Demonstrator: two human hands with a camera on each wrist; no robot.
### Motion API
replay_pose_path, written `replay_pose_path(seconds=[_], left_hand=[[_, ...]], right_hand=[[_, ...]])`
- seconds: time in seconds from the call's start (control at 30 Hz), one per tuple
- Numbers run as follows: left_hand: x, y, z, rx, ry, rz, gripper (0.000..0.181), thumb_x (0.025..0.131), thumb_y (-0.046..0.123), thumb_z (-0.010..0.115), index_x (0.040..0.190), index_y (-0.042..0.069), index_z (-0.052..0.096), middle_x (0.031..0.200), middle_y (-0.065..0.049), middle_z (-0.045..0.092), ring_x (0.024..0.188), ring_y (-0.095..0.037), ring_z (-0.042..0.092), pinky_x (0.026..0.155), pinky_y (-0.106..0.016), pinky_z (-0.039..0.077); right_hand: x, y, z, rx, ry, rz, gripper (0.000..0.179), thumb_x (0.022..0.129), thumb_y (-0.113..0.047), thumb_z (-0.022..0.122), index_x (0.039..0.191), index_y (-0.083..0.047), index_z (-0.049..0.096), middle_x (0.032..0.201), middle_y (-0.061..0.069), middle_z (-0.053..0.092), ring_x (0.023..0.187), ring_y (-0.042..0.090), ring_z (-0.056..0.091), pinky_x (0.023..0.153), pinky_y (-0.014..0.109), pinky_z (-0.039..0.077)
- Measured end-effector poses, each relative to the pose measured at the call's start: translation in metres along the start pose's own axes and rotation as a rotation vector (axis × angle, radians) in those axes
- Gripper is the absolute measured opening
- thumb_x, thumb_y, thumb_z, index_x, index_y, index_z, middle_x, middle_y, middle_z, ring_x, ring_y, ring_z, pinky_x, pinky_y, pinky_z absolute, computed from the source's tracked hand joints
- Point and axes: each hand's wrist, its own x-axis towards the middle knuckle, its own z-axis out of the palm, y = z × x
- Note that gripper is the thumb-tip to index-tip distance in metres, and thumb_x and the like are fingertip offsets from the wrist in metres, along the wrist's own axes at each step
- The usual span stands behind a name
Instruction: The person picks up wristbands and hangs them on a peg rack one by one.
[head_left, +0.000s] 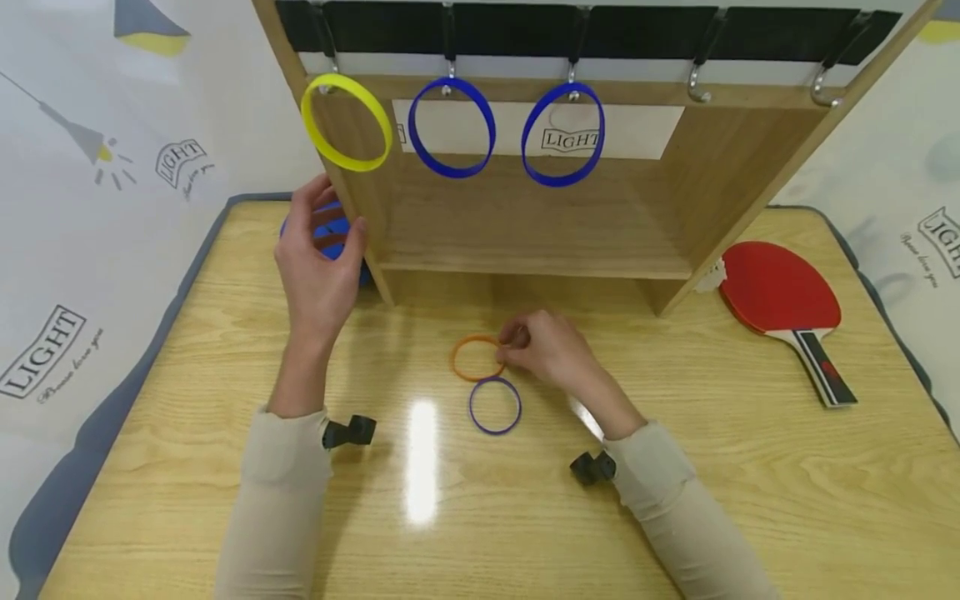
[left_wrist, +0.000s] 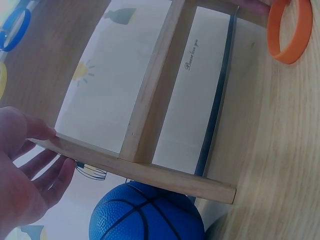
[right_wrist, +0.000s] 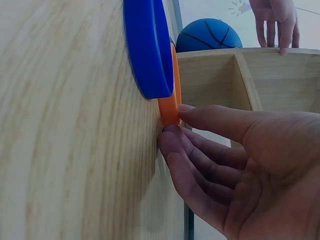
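Note:
My left hand (head_left: 318,258) holds the left side panel of a wooden shelf stand (left_wrist: 107,162), the thumb on its inner side and the fingers on the outer side. On the table in front of the stand, my right hand (head_left: 551,350) pinches the edge of an orange silicone wristband (right_wrist: 170,111) between thumb and fingers. A blue wristband (head_left: 495,432) lies nearer to me, close beside the orange one. From hooks along the top of the stand hang a yellow wristband (head_left: 307,119) and two blue wristbands, one at the centre left (head_left: 450,173) and another at the centre (head_left: 558,181).
Two hooks on the right, one of them a silver hook (head_left: 697,87), carry nothing. Behind my left hand sits a blue ball (left_wrist: 145,215) against the stand's outer side. A red table tennis paddle (head_left: 783,287) lies to the right of the stand on the wooden table (head_left: 787,492).

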Motion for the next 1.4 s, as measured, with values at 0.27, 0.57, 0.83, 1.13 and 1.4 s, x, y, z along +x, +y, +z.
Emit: replay_pose_path(seconds=[0.27,0.57,0.83,1.13,1.4], left_hand=[[0.001,0.003,0.001,-0.004,-0.003,-0.026,0.046,0.089,0.012,0.071,0.133,0.019,0.059,0.120,0.005,0.064,0.100,-0.012,0.064,0.076,-0.028,0.054],[0.001,0.003,0.001,-0.009,0.002,-0.012,0.045,0.089,0.010,0.070,0.132,0.017,0.059,0.119,0.004,0.065,0.099,-0.013,0.064,0.075,-0.028,0.054],[0.001,0.003,0.002,0.003,0.009,-0.010,0.045,0.089,0.007,0.070,0.132,0.014,0.059,0.119,0.002,0.065,0.099,-0.015,0.064,0.074,-0.027,0.054],[-0.004,0.027,0.000,-0.001,0.005,-0.012,0.042,0.090,0.004,0.067,0.131,0.007,0.059,0.118,-0.005,0.066,0.099,-0.020,0.065,0.075,-0.027,0.054],[-0.003,0.022,0.002,0.011,0.019,-0.018,0.042,0.089,0.005,0.068,0.130,0.009,0.059,0.117,-0.002,0.066,0.098,-0.018,0.065,0.075,-0.026,0.054]], right_hand=[[0.001,0.002,0.000,0.057,-0.019,-0.034,0.018,0.085,-0.021,0.078,0.100,-0.010,0.074,0.081,-0.005,0.070,0.072,0.011,0.063,0.065,0.029,0.049],[0.001,0.001,0.001,0.153,0.003,-0.044,0.020,0.087,-0.013,0.073,0.106,-0.005,0.074,0.087,0.002,0.069,0.077,0.014,0.064,0.066,0.028,0.051],[0.000,0.001,-0.004,0.267,-0.018,-0.075,0.020,0.087,-0.014,0.073,0.105,-0.006,0.076,0.083,0.003,0.070,0.067,0.017,0.062,0.057,0.028,0.051],[-0.003,0.001,-0.009,0.382,-0.096,-0.137,0.016,0.087,-0.016,0.076,0.102,-0.009,0.076,0.088,0.004,0.071,0.076,0.030,0.068,0.064,0.044,0.057],[-0.009,-0.004,-0.021,0.325,-0.007,-0.269,0.016,0.086,-0.020,0.077,0.101,-0.013,0.077,0.091,-0.004,0.071,0.080,0.016,0.066,0.063,0.036,0.055]])
